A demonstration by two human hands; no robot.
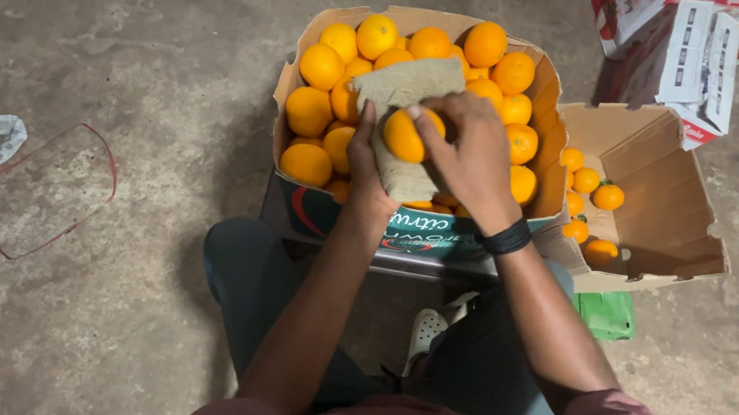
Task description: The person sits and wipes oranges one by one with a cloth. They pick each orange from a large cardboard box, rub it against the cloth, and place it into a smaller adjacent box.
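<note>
An orange [403,136] rests in a coarse tan cloth [408,84] above a cardboard box [547,88] heaped with oranges. My left hand [364,174] cradles the cloth from below and the left. From the right, my right hand [472,150] grips the orange, its fingers pressed on the fruit and the cloth's edge. A black band sits on my right wrist.
A smaller open cardboard box [672,219] at the right holds several small oranges. White and red cartons [695,51] stand at the top right. A red loop [48,189] and a paper scrap [6,136] lie on the concrete floor at left. A green object [607,315] lies under the small box.
</note>
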